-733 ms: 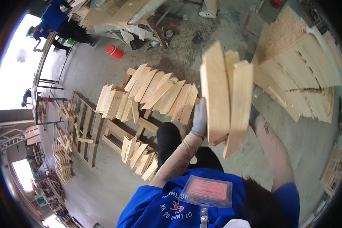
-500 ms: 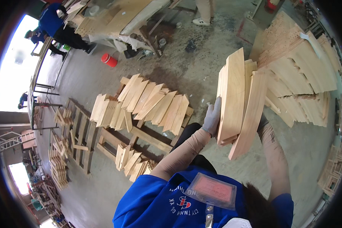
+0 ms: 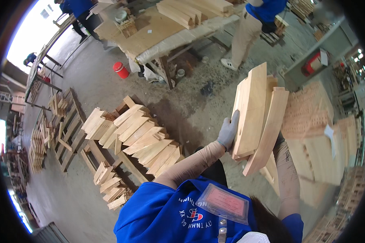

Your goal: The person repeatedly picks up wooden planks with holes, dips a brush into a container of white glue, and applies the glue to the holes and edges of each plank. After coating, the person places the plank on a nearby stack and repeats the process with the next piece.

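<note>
Left hand: Gloved in grey, mine grips the near left side of a bundle of pale boards, thumb pointing up along the wood.
Right hand: It meets the bundle's right side in a dark glove, mostly hidden behind the wood; I cannot tell how its fingers close.
Bundle: Several boards with slanted ends stand nearly upright, side by side, raised in front of me, well apart from the pallet.
Pallet: Low on the concrete floor to my left, it bears a long, leaning row of boards and a shorter row nearer me.
Right flank: Curved wooden parts sit stacked beyond my right forearm.
Background: A co-worker in light trousers stands beside a worktable holding more wood; a red container rests on the floor nearby.
</note>
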Action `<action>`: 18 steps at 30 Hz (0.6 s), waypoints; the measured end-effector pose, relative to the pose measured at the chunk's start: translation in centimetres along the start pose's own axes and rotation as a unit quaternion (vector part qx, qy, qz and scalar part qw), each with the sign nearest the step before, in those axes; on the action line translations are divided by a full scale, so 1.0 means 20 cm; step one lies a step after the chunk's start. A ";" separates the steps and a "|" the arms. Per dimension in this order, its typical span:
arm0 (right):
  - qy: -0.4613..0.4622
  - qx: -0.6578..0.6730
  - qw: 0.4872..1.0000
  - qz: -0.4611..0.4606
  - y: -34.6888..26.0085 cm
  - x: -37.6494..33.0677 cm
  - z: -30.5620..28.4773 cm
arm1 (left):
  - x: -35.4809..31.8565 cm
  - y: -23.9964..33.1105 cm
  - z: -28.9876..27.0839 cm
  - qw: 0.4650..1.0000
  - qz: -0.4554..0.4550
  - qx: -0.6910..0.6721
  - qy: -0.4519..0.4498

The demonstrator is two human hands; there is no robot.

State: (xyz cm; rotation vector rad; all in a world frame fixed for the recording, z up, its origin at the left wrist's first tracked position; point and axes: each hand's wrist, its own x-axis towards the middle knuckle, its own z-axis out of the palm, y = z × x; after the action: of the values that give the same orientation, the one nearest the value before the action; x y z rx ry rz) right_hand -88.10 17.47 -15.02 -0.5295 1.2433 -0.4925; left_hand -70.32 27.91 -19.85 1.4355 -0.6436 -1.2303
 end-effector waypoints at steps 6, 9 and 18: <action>-0.065 -0.063 0.996 0.004 -0.54 0.48 0.27 | 0.53 0.27 -0.03 0.994 0.054 -0.033 0.090; -0.114 -0.102 0.988 0.003 -0.79 0.73 0.48 | 0.84 0.40 -0.11 0.983 0.040 -0.109 0.145; -0.224 -0.195 0.955 0.023 -1.21 1.41 1.30 | 1.60 0.60 -0.65 0.911 0.015 -0.398 0.107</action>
State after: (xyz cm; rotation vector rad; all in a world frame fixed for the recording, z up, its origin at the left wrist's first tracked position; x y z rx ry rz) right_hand -57.52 -16.01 -14.86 -0.8910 0.9097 -0.0709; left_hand -45.55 1.18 -20.91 0.8375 0.0180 -1.0998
